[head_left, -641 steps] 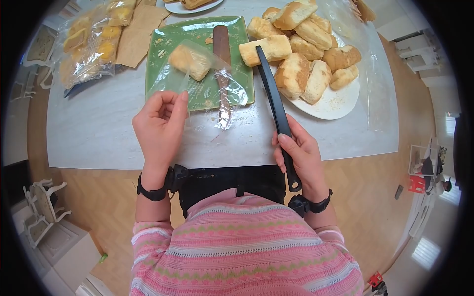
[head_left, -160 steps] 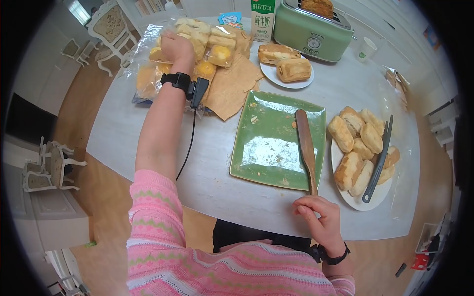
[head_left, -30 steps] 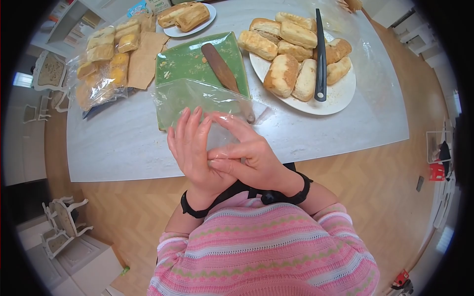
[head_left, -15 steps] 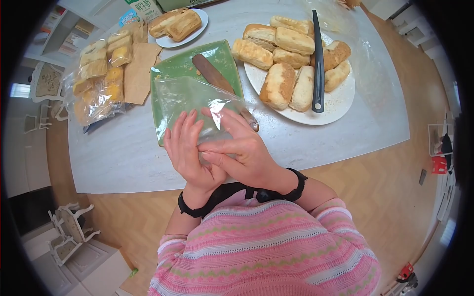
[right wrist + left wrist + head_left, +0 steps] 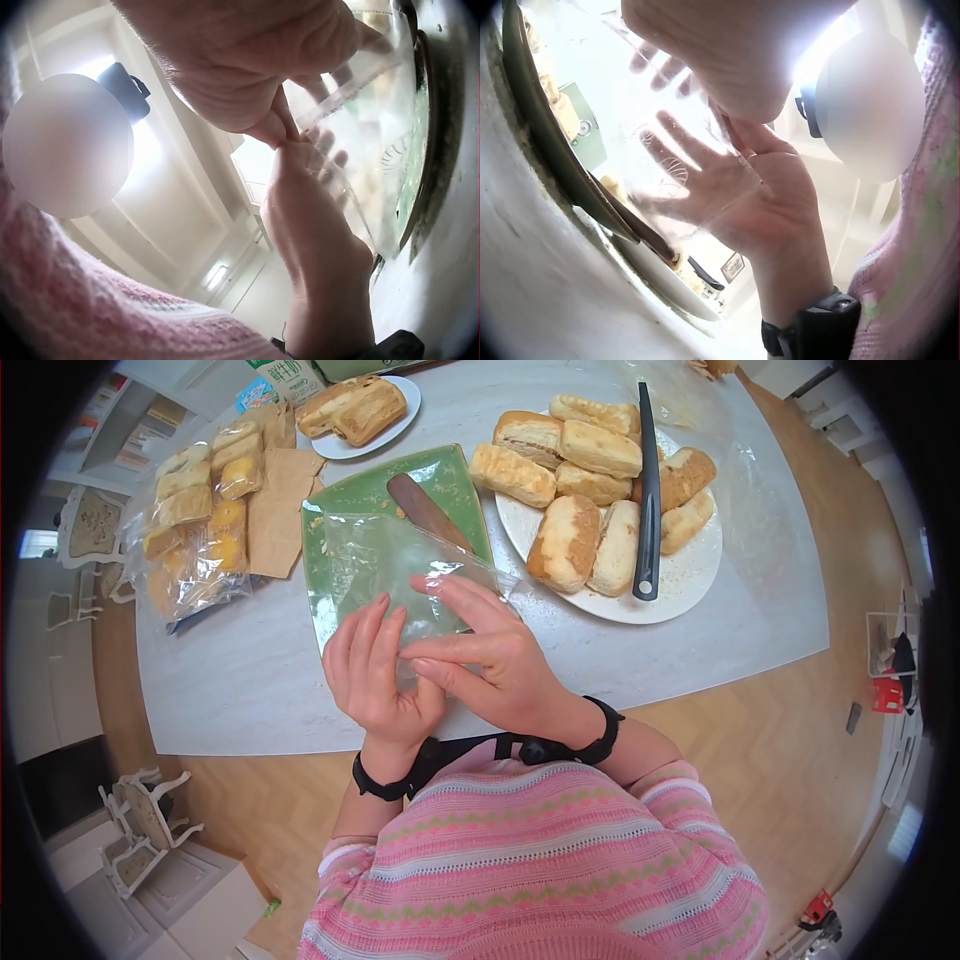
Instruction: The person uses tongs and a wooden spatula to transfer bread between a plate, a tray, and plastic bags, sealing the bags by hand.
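Note:
A clear plastic bag [image 5: 370, 550] is held up in front of the body, over the near part of the green square plate [image 5: 450, 470]. My left hand [image 5: 375, 670] pinches its near edge with the thumb, the fingers pointing up along it. My right hand [image 5: 500, 650] pinches the same edge between thumb and index finger, its other fingers spread over the film. Both thumbs meet closely at the bag's mouth in the right wrist view. Through the film [image 5: 675, 169], the left wrist view shows the right hand's fingers. A brown wooden spatula [image 5: 425, 510] lies on the plate, its handle end behind the bag.
At right, a white plate [image 5: 690, 575] bears several bread rolls [image 5: 565, 545], with black tongs [image 5: 648, 500] across them. Bagged breads [image 5: 205, 510] and brown paper [image 5: 280, 520] lie at left. A small white plate [image 5: 405, 430] with pastries [image 5: 350, 405] stands behind.
Earlier, the right hand held the tongs and the left a bag with bread inside; later the left reached to the bagged breads. Now the tongs lie on the rolls and both hands hold a bag.

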